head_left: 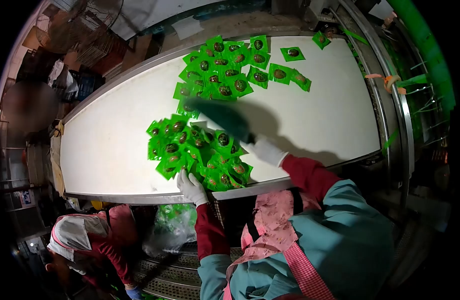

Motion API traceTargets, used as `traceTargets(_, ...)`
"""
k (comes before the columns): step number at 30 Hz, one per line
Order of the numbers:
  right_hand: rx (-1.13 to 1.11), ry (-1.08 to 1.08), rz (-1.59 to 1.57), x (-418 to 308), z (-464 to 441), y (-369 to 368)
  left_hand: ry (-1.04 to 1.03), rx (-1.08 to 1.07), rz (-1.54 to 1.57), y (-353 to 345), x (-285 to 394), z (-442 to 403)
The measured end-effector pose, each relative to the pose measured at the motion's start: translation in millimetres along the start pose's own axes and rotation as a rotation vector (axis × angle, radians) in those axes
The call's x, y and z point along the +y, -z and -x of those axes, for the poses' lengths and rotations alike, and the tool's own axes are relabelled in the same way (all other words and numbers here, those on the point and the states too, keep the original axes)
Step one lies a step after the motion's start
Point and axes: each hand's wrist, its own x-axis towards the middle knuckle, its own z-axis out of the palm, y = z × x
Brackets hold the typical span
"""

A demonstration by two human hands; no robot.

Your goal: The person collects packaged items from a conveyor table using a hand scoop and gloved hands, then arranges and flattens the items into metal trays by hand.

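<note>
Many small green packets (222, 137) lie heaped near the front edge of the white tabletop (110, 140), each with a dark round item showing. My gloved left hand (191, 188) rests against the lower left of this heap, its fingers apart. In my gloved right hand (268, 151) is the handle of a dark green flat tool (222, 118), blurred, which reaches left over the packets. Behind it lies a second group of green packets (221, 62), with a few single ones to its right.
A metal rail (402, 120) runs along the right side. Another person (85, 235) in a head cover bends down at the lower left, near a clear bag of green packets (175, 218). Wire baskets (102, 20) stand at the back left.
</note>
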Motion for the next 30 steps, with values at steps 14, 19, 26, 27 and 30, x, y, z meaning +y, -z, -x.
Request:
traceTargets(14,0.317,-0.541,-0.524,299,-81,115,0.07,-0.042,-0.008,4,5,5)
traceTargets(19,-0.21,-0.404,-0.787,172,-176,112,0.109,-0.05,0.037,9,13,1)
traceTargets(26,-0.485,-0.14,-0.46,72,-199,42,0.126,-0.011,0.058,7,8,3)
traceTargets(27,-0.516,-0.119,-0.452,60,-194,31,0.131,-0.011,0.066,5,7,3)
traceTargets(30,-0.352,0.279,-0.025,9,-154,12,0.128,0.013,0.062,-2,-3,4)
